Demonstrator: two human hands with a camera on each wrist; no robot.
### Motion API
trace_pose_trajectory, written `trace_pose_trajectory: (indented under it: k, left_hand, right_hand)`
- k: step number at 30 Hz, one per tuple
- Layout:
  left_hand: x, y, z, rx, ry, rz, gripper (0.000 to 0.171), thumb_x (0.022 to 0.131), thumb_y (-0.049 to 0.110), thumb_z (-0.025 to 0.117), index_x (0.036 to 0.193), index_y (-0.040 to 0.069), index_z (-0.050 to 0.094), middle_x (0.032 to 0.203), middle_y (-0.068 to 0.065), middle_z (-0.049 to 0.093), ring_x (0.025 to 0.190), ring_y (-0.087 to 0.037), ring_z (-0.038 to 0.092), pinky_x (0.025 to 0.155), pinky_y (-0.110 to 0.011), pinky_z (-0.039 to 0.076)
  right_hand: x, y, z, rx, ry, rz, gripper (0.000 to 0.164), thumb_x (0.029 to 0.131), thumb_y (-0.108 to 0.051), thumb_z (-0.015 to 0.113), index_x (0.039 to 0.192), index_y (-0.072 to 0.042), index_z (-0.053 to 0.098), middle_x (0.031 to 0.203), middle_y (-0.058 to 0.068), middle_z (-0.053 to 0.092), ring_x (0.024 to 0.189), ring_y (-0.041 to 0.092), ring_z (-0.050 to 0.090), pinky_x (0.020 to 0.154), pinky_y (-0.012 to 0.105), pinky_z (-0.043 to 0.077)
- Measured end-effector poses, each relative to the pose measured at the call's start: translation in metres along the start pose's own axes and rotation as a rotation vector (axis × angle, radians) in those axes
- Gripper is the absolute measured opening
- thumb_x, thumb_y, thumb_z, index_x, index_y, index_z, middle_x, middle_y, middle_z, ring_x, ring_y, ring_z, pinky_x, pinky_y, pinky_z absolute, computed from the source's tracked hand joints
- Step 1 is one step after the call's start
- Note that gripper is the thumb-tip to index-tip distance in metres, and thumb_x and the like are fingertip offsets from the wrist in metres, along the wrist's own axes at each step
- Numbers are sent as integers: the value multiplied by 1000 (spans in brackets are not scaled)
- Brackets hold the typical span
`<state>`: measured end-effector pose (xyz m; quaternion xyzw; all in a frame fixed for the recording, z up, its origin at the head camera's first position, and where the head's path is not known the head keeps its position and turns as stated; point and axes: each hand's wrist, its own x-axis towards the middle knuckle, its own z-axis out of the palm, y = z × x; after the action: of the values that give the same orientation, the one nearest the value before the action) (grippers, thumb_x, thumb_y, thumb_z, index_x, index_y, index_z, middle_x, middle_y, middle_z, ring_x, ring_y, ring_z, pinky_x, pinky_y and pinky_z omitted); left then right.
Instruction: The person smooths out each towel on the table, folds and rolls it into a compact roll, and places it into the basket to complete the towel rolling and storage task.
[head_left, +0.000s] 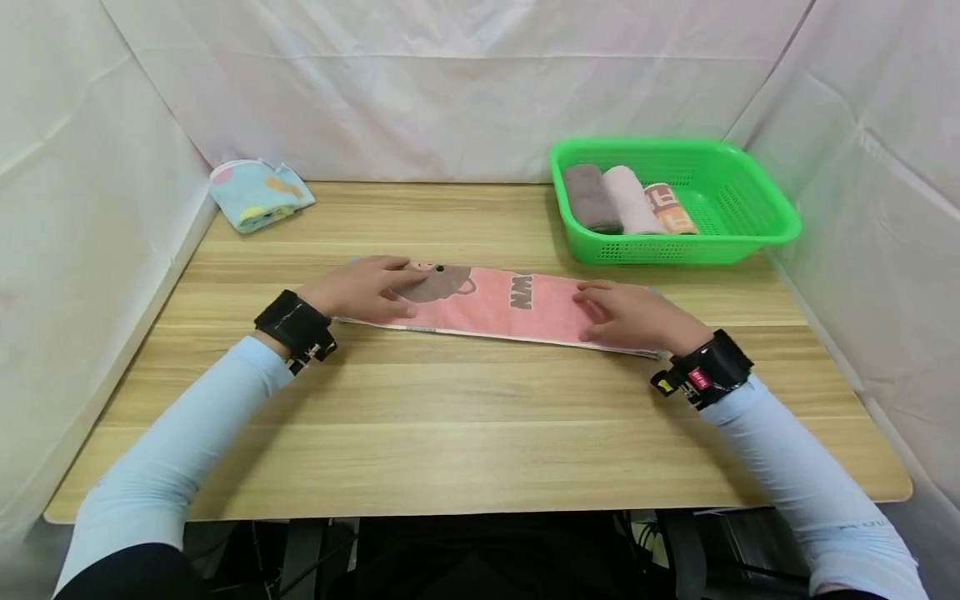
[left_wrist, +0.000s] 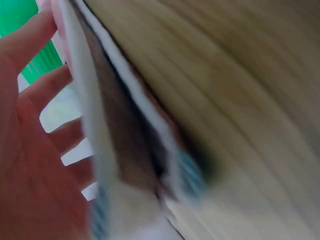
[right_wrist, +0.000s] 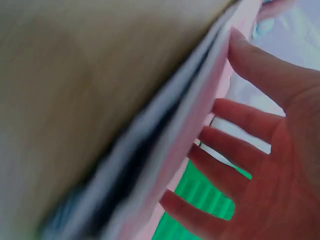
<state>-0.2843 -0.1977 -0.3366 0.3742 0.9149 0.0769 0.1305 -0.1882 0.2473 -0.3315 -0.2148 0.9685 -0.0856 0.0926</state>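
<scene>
A pink towel (head_left: 551, 304) with a grey animal figure and grey lettering lies folded into a long strip across the middle of the table. On its left end rests my left hand (head_left: 363, 289), fingers spread over the animal figure. My right hand (head_left: 633, 317) touches the right end with its fingertips, fingers slightly bent. Close up in the left wrist view, the folded towel's layered white edge (left_wrist: 82, 75) parts slightly beside the fingers. The right wrist view shows the towel's pink top layer (right_wrist: 197, 115) under spread fingertips, with a dark gap between layers.
A green plastic basket (head_left: 678, 250) stands at the back right, holding a grey rolled towel (head_left: 590, 198), a pale pink one (head_left: 630, 200) and a brown-and-orange one (head_left: 670, 208). At the back left lies a folded light-blue patterned cloth (head_left: 260, 196). White curtains (head_left: 450, 92) enclose the wooden table (head_left: 450, 433).
</scene>
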Motion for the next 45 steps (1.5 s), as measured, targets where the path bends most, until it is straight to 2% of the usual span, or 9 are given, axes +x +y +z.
trace_pose_trajectory:
  k: [9,16,19,23,26,30,33,37,45]
  left_hand:
    - [-26,-29,-9,-74,9,-28,65,99,34,68,157,17,45,166,-25,30,151,-49,33,118,-64,34]
    - [-31,-34,-8,-81,4,-58,69,98,36,70,159,21,41,167,-24,28,147,-48,41,116,-65,35]
    - [-30,-30,-7,-62,7,-60,69,98,36,70,159,20,41,166,-25,29,147,-48,39,116,-65,35]
    - [-24,-23,-7,-30,23,-37,69,98,39,70,158,19,44,163,-25,34,147,-48,39,116,-64,36]
    - [-15,-13,-4,18,33,-24,70,97,46,69,157,20,45,161,-23,39,146,-47,41,115,-62,38]
    - [3,14,2,129,60,22,71,97,56,64,156,21,47,154,-19,48,138,-43,48,111,-60,43]
    - [19,39,5,187,90,72,72,95,63,62,154,22,51,146,-17,55,130,-42,53,106,-60,46]
    - [36,63,6,179,107,123,67,94,62,65,148,23,57,135,-15,61,118,-38,59,96,-54,51]
    - [44,54,2,-4,145,78,48,90,40,80,131,16,72,109,-6,67,95,-23,59,84,-40,52]
  right_hand:
    - [-18,47,-12,73,104,164,60,88,-38,82,131,-2,63,112,15,68,103,33,64,89,52,51]
    - [-24,62,-7,269,134,276,79,86,-32,84,146,2,44,126,31,60,112,44,58,92,57,47]
    - [-29,65,-6,429,102,319,84,89,-27,82,152,3,35,137,34,51,119,44,53,94,50,49]
    - [-42,74,-5,698,71,394,89,94,-19,75,161,0,20,138,29,49,112,24,60,87,28,53]
    - [-54,87,-7,923,105,452,85,97,-16,71,160,-1,15,123,13,59,96,7,65,80,23,56]
    - [-78,113,-12,1300,212,508,64,99,-11,67,148,-6,26,95,-5,68,76,4,66,69,23,57]
    - [-97,132,-15,1533,324,505,42,101,-6,63,136,-13,40,86,-4,73,65,7,66,57,23,54]
    - [-116,147,-19,1676,476,453,28,101,0,59,124,-17,56,85,-1,75,60,9,66,51,23,51]
    - [-115,129,-48,1718,558,312,33,100,5,57,127,-12,63,89,4,74,61,15,69,53,26,56]
